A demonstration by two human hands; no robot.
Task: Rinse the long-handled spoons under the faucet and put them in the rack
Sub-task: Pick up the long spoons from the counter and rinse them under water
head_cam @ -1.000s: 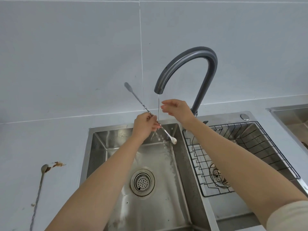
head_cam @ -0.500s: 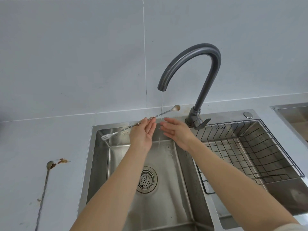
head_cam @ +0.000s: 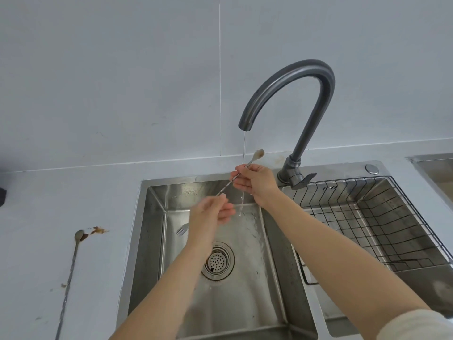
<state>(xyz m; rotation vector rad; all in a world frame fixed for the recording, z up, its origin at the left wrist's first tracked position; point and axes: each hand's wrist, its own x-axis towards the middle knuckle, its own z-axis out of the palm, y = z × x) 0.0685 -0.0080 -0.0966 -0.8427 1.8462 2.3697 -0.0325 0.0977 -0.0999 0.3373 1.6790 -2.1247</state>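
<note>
Worktop (head_cam: 61, 192): one, pale grey, running along a tiled wall.

Sink basins: two in a steel unit. The left basin (head_cam: 152, 241) holds one round drain strainer (head_cam: 217, 260). The right basin carries the rack.

Rack (head_cam: 382, 217): one, black wire, seated in the right basin; no spoon lies in it.

Faucet (head_cam: 294, 94): one, dark grey gooseneck with a lever at its base, standing between the two basins. One thin stream of water (head_cam: 244, 148) falls from the spout into the left basin.

Hands: two, bare, both over the left basin.
- Left hand (head_cam: 210, 214): grip closed around the lower part of the held spoon's handle.
- Right hand (head_cam: 257, 182): grip pinching the same handle higher up, just under the bowl, right beside the stream.

Long-handled spoons: two, with twisted shafts.
- Held spoon (head_cam: 259, 153): tilted, bowl uppermost and just to the right of the water stream, shaft running down-left through both hands. A small fork-shaped end (head_cam: 182, 228) shows below the left hand over the basin.
- Second spoon (head_cam: 71, 273): lying flat on the worktop left of the sink, well apart from the hands, bowl toward the wall.

Brown residue (head_cam: 98, 230): one smear beside the second spoon's bowl, with a few smaller specks along its shaft.
</note>
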